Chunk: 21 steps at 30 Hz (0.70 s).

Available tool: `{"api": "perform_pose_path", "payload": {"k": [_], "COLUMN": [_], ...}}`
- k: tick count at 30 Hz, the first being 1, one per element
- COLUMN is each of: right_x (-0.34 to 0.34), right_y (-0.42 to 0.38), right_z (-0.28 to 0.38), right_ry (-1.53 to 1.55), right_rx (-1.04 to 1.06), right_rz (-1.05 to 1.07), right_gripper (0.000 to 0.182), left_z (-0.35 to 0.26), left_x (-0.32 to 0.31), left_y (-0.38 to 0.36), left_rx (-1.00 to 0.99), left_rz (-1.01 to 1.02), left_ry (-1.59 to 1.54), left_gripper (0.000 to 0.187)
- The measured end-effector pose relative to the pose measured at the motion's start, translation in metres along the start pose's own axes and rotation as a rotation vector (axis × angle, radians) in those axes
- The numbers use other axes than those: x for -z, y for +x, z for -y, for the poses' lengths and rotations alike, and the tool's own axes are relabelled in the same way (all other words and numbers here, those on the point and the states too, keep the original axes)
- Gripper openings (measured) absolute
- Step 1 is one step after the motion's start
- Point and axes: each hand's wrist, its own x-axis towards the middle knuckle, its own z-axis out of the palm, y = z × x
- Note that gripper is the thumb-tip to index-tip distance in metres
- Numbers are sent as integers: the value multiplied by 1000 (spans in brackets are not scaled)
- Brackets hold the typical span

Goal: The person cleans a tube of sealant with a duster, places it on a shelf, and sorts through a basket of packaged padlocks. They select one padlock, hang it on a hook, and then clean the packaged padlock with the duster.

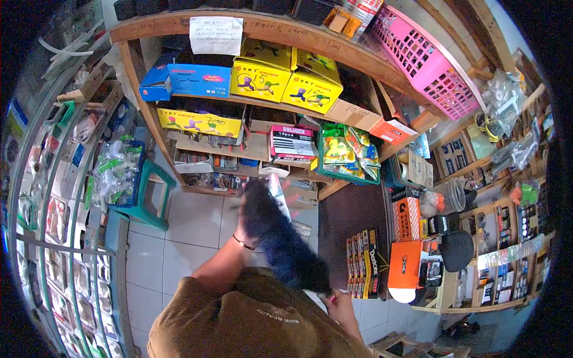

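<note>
A: Head view, nearest zone. State of hands?
B: Right hand (341,308) was closed, fingers pinching the near end of the dark fluffy duster (285,241). Left hand (241,223) had its blurred fingers spread; the duster's far end crossed over it. Contact there: could not tell.
A: Duster position?
B: Slanted in front of the brown shirt (239,310), above the tiled floor (191,224).
A: Farther out?
B: Green plastic stool (141,200) stood at left. Ahead, the shelves bore a SOLIGEN box (293,143) and, higher, yellow SKT boxes (259,80); a pink basket (433,77) sat upper right.
</note>
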Motion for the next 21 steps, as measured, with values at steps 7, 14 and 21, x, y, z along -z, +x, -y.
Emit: {"api": "perform_pose_path", "payload": {"k": [7, 14, 21], "right_x": [28, 41, 39], "right_y": [6, 15, 15], "right_z": [-1, -42, -40], "right_ry": [-68, -116, 2], "right_rx": [-93, 50, -2], "right_rz": [-72, 9, 30], "right_gripper": [34, 30, 31], "left_z": [13, 29, 27], "left_x": [2, 22, 9], "left_y": [9, 15, 8], "left_rx": [-89, -104, -63], "left_rz": [-96, -73, -115], "left_ry": [135, -54, 11], "left_gripper": [60, 55, 56]}}
